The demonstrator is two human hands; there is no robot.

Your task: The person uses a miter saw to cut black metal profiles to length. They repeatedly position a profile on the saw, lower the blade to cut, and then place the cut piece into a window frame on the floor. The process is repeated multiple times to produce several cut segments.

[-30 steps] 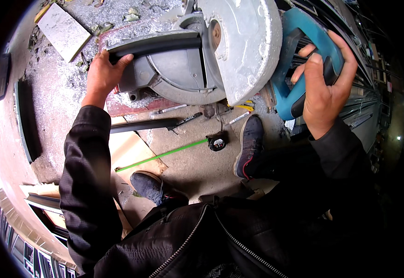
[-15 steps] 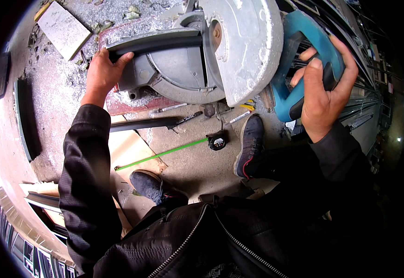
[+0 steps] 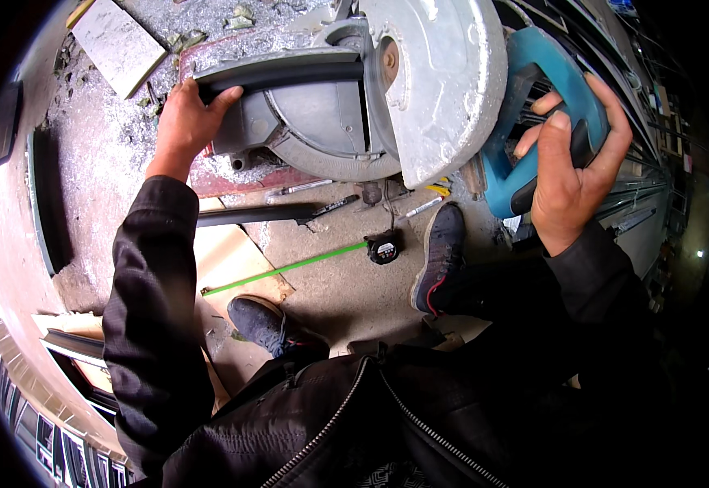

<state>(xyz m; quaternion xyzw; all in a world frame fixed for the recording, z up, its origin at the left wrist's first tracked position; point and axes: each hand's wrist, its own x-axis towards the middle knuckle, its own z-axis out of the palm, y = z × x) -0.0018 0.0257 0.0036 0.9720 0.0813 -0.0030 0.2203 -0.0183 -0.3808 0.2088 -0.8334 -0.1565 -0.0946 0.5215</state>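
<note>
A mitre saw with a grey blade guard [image 3: 444,89] and a round grey base [image 3: 322,122] stands on the floor in front of me. My left hand [image 3: 189,122] presses a dark metal profile [image 3: 297,75] against the saw's fence, thumb on its near side and fingers over its left end. My right hand [image 3: 570,163] is wrapped round the teal loop handle [image 3: 505,175] of the saw, with the thumb along the top. The profile's right end reaches the guard; the blade is mostly hidden there.
An extended green tape measure [image 3: 381,247] lies between my shoes, beside a dark profile [image 3: 253,215]. Several pens and a yellow-handled tool [image 3: 437,191] lie near the saw. A pale tile [image 3: 119,47] is at the far left, a long dark strip [image 3: 45,203] at left. Metal shavings cover the floor.
The view has shifted slightly, so the saw and both hands appear a little farther right. Both hands keep their grips on the profile and the handle.
</note>
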